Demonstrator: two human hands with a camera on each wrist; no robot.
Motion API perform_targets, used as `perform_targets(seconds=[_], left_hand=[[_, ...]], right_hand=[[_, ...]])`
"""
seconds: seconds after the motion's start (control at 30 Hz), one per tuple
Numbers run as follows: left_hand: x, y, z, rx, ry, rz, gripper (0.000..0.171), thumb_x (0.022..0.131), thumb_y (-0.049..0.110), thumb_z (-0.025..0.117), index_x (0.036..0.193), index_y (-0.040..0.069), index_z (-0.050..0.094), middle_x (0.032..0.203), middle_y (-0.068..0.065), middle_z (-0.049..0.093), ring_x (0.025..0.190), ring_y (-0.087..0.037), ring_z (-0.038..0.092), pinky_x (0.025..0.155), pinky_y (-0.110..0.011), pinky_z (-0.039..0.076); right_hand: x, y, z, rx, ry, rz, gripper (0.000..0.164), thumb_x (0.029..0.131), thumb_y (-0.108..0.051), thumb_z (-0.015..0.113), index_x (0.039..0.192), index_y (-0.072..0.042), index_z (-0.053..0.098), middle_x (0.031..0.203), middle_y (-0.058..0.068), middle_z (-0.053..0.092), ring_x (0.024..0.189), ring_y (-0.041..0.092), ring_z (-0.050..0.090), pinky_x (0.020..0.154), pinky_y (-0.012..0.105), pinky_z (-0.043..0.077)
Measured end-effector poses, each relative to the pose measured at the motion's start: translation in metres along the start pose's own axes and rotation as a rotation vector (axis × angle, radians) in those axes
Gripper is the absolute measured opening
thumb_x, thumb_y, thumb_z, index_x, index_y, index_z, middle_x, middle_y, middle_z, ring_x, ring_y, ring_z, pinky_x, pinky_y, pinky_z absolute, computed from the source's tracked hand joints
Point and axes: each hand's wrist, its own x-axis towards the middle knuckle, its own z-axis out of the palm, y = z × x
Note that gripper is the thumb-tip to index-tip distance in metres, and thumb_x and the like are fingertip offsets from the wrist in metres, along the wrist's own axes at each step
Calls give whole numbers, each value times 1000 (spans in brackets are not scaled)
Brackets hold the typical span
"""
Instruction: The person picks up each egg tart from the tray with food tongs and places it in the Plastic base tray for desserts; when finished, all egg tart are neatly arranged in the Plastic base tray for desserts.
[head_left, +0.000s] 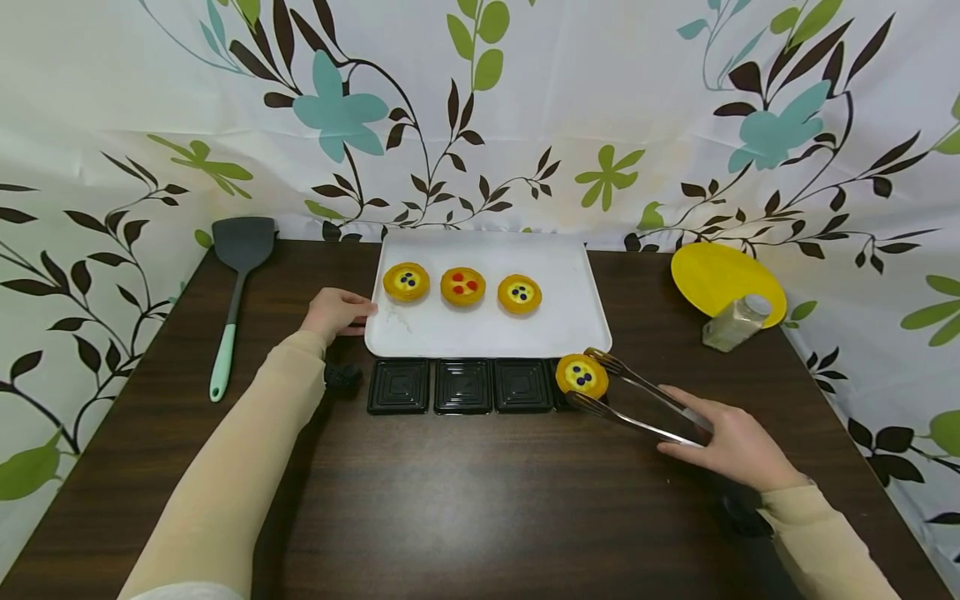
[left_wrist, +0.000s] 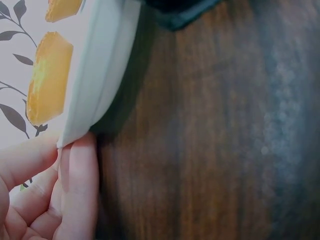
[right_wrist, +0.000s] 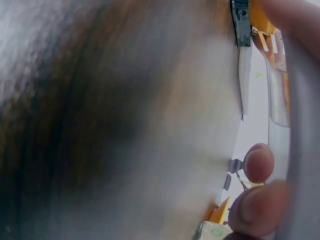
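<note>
My left hand [head_left: 335,315] pinches the left edge of a white tray [head_left: 480,337], thumb above and fingers below in the left wrist view. Three egg tarts lie on it: a blue-dotted tart [head_left: 406,282], a red-dotted tart [head_left: 462,287] and another blue-dotted tart [head_left: 519,293]. My right hand [head_left: 738,442] grips metal tongs [head_left: 637,421]. Between the tong tips is a blue-dotted tart [head_left: 581,377], over the rightmost of several black square dishes [head_left: 462,387] and mostly hiding it. Whether that tart touches the dish, I cannot tell.
A grey spatula [head_left: 242,250] with a mint handle lies at the left. On the right, a yellow plate [head_left: 712,275] leans by the patterned cloth, and a shaker jar [head_left: 735,323] is in front of it. The dark wooden table [head_left: 465,508] extends towards me.
</note>
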Motion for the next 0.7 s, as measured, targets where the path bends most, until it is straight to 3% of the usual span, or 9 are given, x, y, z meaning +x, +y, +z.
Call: perform_targets(seconds=[0.17, 0.43, 0.7], left_hand=[[0, 0, 0, 5, 2, 6, 42, 95, 19, 59, 128, -6, 54, 127, -23, 52, 112, -32, 58, 80, -28, 57], [-1, 1, -1, 4, 7, 4, 42, 95, 19, 59, 128, -6, 54, 126, -23, 53, 111, -32, 58, 80, -28, 57], [-2, 2, 0, -2, 4, -11, 42, 95, 20, 59, 128, -5, 54, 126, -22, 53, 111, -31, 58, 80, -28, 57]], right_hand=[[-1, 0, 0, -10, 8, -11, 85, 69, -58, 77, 141, -23, 47, 106, 15, 66, 72, 18, 51, 62, 36, 48], [0, -1, -2, 8, 33, -21, 85, 70, -55, 78, 142, -24, 45, 108, 17, 65, 76, 21, 55, 67, 43, 51], [5, -3, -5, 4, 57, -41, 84, 70, -52, 79, 142, -25, 45, 98, 9, 66, 70, 16, 51, 61, 35, 47]])
